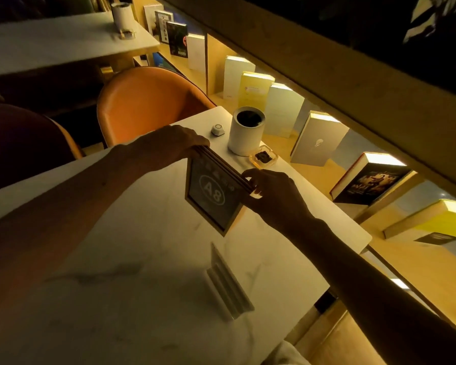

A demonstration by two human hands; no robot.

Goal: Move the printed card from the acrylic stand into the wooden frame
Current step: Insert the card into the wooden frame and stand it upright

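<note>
Low in the frame the acrylic stand [228, 287] sits on the table [116, 272]. At centre, the wooden frame [213, 194] shows the printed card [211, 192], left hand [174, 143] gripping its top, right hand [271, 193] pinching its right edge.

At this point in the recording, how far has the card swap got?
Mostly done, it seems. The clear stand sits empty on the table, and the A8 card shows inside the wooden frame. In hand: the left hand steadies the frame's top corner while the right hand works at its top edge. Left: finishing that edge and setting the frame down.
</note>
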